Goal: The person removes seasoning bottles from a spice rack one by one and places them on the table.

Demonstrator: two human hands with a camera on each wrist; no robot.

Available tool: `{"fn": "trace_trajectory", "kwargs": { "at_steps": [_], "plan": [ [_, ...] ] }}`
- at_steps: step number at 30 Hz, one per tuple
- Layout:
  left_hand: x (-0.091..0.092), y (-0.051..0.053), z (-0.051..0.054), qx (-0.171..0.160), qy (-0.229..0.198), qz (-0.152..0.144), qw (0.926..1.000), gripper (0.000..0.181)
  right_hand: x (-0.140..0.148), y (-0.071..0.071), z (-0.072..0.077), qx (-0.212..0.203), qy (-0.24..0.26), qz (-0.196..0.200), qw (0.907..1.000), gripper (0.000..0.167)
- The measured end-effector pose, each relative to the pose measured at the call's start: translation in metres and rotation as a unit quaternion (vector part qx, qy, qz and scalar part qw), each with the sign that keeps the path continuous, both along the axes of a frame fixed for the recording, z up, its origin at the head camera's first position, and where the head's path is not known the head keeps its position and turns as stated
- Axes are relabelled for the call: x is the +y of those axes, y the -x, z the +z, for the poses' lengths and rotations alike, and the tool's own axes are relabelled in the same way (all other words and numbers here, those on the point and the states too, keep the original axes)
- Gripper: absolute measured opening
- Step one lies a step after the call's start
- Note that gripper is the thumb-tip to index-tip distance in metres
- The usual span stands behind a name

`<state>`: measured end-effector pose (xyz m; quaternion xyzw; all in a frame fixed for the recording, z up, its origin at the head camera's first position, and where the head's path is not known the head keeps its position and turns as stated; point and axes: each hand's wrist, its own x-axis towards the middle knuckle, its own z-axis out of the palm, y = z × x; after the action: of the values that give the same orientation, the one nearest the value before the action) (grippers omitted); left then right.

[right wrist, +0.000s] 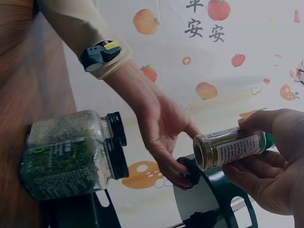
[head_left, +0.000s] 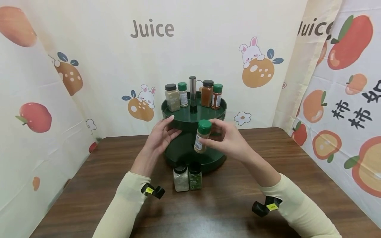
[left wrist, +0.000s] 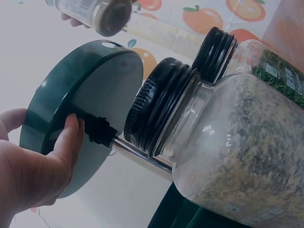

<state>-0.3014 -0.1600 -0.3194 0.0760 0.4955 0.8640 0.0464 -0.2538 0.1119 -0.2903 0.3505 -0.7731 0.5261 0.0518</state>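
My right hand (head_left: pixel 230 138) pinches a small green-capped spice jar (right wrist: pixel 232 148) between thumb and fingers, upright in front of the upper tier. The jar's contents look tan. My left hand (head_left: pixel 159 137) holds the rim of a dark green two-tier spice rack (head_left: pixel 187 125) at its left side. In the left wrist view, its thumb lies outside the tray wall and its fingers lie under the tray (left wrist: pixel 52 95). On the upper tier stand a black-capped pale spice jar (head_left: pixel 172 100), a green-capped jar (head_left: pixel 183 98), a black-capped orange-brown jar (head_left: pixel 206 96) and a green-capped red jar (head_left: pixel 216 99).
Two black-capped jars stand side by side on the wooden table (head_left: pixel 119 185) before the rack: one with pale flakes (head_left: pixel 181 181), one with green herbs (head_left: pixel 195 181). The lower tier (head_left: pixel 181 150) lies behind them. A metal post (head_left: pixel 192 89) rises through the upper tier.
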Motion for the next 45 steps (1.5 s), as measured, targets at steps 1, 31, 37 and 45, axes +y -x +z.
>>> {"fn": "trace_trajectory", "kwargs": {
  "at_steps": [1, 31, 37, 45],
  "plan": [
    [0.000, 0.000, 0.000, 0.000, 0.000, 0.001, 1.0000, 0.064, 0.000, 0.000, -0.001, -0.001, -0.005, -0.002, 1.0000, 0.048],
    [0.001, -0.001, -0.002, 0.009, -0.003, 0.000, 1.0000, 0.063, 0.021, 0.001, -0.060, -0.041, -0.073, 0.011, 0.9964, 0.042],
    [0.001, 0.000, -0.003, 0.005, -0.007, 0.001, 1.0000, 0.062, 0.020, 0.003, -0.078, -0.040, -0.090, 0.036, 0.9945, 0.041],
    [0.001, -0.001, -0.002, 0.000, -0.010, -0.001, 1.0000, 0.064, 0.017, 0.005, -0.092, -0.047, -0.111, 0.063, 0.9907, 0.039]
  ]
}}
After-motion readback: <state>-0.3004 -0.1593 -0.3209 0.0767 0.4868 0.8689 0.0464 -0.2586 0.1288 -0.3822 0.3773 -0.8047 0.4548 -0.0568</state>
